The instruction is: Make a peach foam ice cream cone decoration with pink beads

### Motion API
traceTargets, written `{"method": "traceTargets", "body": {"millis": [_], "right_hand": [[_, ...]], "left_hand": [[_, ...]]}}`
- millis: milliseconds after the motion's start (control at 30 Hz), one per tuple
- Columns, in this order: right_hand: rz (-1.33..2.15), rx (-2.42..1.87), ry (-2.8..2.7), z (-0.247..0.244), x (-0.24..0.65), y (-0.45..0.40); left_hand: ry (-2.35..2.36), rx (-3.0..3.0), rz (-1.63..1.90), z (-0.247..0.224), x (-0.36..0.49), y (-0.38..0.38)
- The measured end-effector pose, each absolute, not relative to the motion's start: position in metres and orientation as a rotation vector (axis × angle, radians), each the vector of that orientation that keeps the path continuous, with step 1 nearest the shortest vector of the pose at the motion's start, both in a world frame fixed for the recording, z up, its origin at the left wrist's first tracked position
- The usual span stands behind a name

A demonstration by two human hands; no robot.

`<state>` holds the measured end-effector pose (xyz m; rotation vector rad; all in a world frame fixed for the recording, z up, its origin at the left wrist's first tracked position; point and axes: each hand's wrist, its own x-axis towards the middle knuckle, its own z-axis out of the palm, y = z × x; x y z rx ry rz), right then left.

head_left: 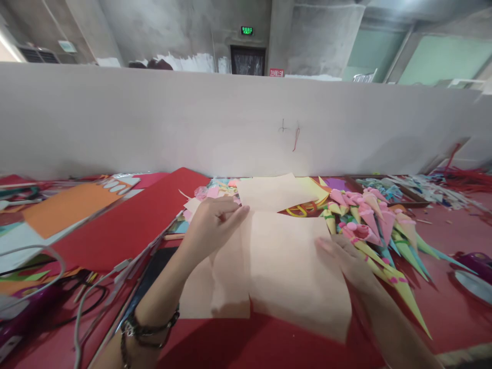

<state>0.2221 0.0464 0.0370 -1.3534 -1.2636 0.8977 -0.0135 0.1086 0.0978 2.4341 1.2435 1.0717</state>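
Note:
A cream sheet of paper (295, 266) is held up in front of me, tilted over the red table. My left hand (215, 223) pinches its upper left corner between thumb and fingers. On its right edge, my right hand (340, 251) grips with the thumb in front and the other fingers partly hidden behind. Under and to the left of it lies another cream sheet (215, 289), shaded by my arm. A further pale sheet (269, 192) rests behind, near the white partition.
Several pastel paper cones (378, 218) are heaped at the right. Red card (130, 225) and orange card (77, 205) lie left, beside a white cable (82, 307). A white partition (192, 123) closes off the back. A tray of scraps (407, 192) stands at the back right.

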Motion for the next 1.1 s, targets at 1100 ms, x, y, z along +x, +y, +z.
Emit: {"method": "traceTargets", "body": {"millis": [1100], "right_hand": [[0.79,-1.282,-1.021,0.012,0.208,0.045]], "left_hand": [[1.265,2.452,1.322,0.088,0.007,0.121]]}}
